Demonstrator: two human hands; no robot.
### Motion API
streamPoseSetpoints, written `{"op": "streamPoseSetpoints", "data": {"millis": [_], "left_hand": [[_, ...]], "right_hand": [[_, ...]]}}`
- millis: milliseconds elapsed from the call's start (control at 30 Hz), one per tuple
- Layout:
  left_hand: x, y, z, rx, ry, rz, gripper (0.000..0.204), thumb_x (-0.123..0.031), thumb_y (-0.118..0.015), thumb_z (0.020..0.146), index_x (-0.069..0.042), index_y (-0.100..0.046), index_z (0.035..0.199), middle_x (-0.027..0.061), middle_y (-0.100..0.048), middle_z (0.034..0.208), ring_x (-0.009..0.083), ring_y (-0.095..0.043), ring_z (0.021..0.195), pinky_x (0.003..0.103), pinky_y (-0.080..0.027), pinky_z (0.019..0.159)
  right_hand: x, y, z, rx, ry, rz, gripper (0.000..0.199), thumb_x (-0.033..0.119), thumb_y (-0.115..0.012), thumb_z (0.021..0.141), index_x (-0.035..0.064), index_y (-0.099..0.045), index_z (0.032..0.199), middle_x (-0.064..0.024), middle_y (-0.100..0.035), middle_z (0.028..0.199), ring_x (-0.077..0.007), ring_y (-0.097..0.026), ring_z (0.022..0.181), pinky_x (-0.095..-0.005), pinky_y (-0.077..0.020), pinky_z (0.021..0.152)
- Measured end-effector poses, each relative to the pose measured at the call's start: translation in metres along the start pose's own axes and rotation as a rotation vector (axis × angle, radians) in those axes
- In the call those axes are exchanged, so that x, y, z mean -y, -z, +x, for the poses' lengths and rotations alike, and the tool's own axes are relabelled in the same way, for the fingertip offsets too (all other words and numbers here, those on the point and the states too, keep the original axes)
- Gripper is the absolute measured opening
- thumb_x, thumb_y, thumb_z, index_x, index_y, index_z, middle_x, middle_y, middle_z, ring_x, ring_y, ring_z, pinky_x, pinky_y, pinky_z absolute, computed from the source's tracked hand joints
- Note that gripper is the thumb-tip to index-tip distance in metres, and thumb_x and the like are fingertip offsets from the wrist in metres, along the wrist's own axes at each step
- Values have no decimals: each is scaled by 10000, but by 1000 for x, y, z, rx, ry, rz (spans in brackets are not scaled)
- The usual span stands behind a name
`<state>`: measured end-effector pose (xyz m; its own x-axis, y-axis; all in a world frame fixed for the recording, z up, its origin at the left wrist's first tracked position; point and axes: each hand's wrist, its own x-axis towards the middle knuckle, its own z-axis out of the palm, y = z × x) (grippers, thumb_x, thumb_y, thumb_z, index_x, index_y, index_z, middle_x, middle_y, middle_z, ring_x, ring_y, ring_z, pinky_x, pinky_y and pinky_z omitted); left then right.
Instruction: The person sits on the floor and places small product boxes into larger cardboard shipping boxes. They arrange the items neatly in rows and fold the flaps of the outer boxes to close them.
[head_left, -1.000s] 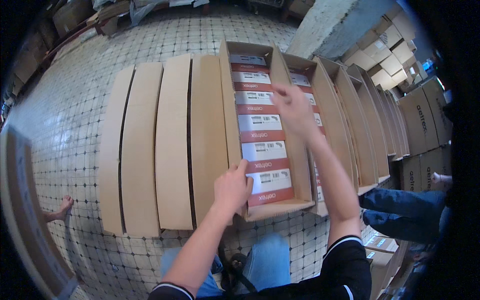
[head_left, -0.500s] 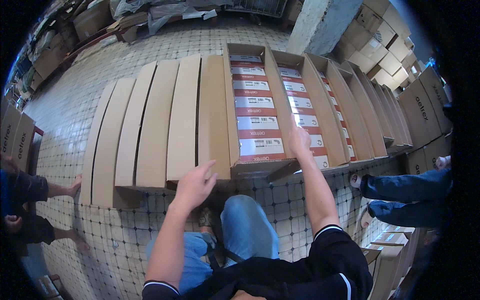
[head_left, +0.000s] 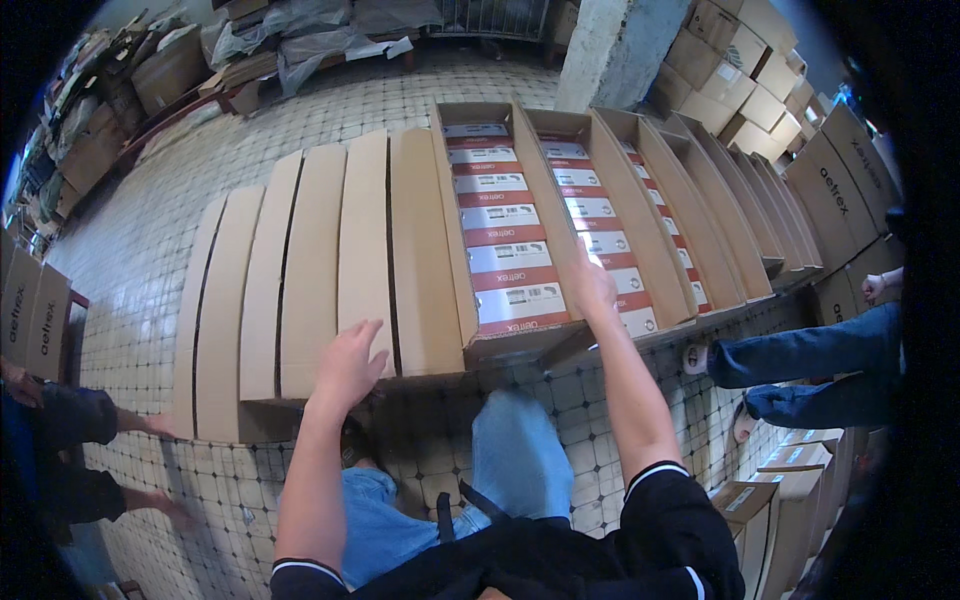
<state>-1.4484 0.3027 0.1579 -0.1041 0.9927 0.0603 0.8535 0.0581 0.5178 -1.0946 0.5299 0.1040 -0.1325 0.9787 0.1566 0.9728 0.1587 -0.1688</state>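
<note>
My left hand (head_left: 350, 365) hovers at the front edge of the closed tan cartons (head_left: 318, 250), fingers apart and holding nothing. To the right, my right hand (head_left: 592, 285) is closed at the front end of an upright cardboard flap (head_left: 548, 200), between two open cartons. Its index finger points along the flap; the other fingers are partly hidden. The nearer open carton (head_left: 515, 340) holds a row of white-and-red shoe boxes (head_left: 510, 257). Similar boxes (head_left: 600, 243) fill the carton beyond the flap.
More open cartons (head_left: 715, 215) continue the row rightward. Another person's jeans-clad legs (head_left: 810, 345) stand at right; a second person's hands and feet show at far left. Stacked cartons (head_left: 740, 80) and a pillar (head_left: 610, 60) stand behind. Opened cartons (head_left: 780, 490) lie lower right.
My left hand has moved left along the front of the closed cartons. My right hand stays at the same flap. The view has shifted slightly.
</note>
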Motion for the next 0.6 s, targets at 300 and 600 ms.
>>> {"op": "streamPoseSetpoints", "data": {"millis": [300, 600], "left_hand": [[36, -73, 15, 424, 166, 452, 1251, -386, -882, 660, -219, -74, 1600, 263, -153, 1612, 400, -207, 1493, 566, -280, 1163], [75, -65, -14, 227, 168, 288, 1074, -240, -838, 726, -139, -185, 1573, 264, -309, 1536, 412, -375, 1398, 464, -422, 1090]], "right_hand": [[167, -21, -161, -142, 584, 361, 471, 277, -682, 859, 130, -606, 1300, -143, -545, 1328, -388, -409, 1360, -590, -244, 1162], [204, -64, -131, 221, 729, 103, 782, 490, -732, 801, 112, -489, 1440, -284, -457, 1401, -410, -403, 1367, -595, -187, 1181]]}}
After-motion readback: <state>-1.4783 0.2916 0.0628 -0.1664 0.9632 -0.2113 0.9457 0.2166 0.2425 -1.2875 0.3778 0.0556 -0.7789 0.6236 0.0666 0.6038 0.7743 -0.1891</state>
